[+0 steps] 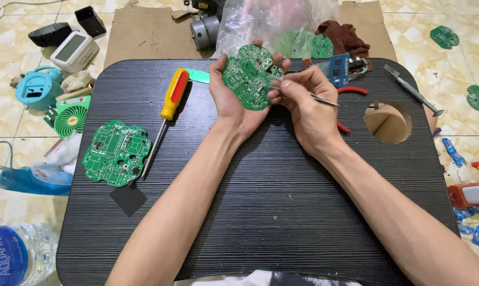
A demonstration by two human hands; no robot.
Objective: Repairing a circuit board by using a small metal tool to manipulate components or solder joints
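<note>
My left hand [230, 100] is cupped under a green circuit board [250, 77], fingers curled up around its far edge and thumb along the near side, so the board is gripped by its rim and held up over the far middle of the black lap table [281, 212]. My right hand [305, 103] is closed in a pinch on thin metal tweezers [316, 97], with the fingertips pressed against the board's right edge and the shaft running off to the right.

I judge the board to be light and stiff, a thin flat plate that will not bend much but could crack or lose a part if I squeeze across its face. The edge is the safe place to hold it, where I have it now. The surface looks bumpy with small soldered parts, so probably not slippery.

It is roughly round with a lobed, scalloped outline, bright green, covered in pale traces and small white ring marks near the top.

A second green board of the same shape [116, 153] lies flat at the table's left, just beside a yellow and red screwdriver [168, 108]. Behind my hands sit a small blue board [339, 69] and a clear plastic bag [271, 24]. A round hole [387, 123] opens at the table's right, and a grey tool [413, 91] lies near the far right corner.
</note>
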